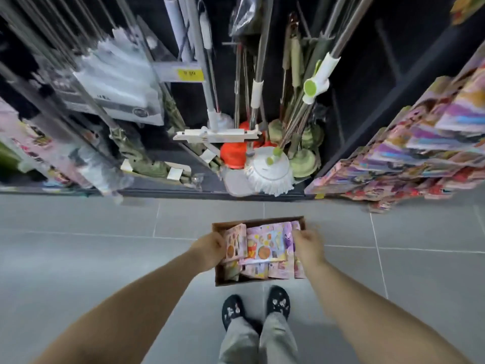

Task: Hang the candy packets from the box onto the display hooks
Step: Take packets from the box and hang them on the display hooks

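Step in hand: picking from box [220,277] on floor [105,245], near feet. Left hand [210,249] closed on candy packet [235,246]; right hand [307,245] closed on packet edge [295,229]. Next judged: packets lifted, carried to display hooks at far right, hole aligned
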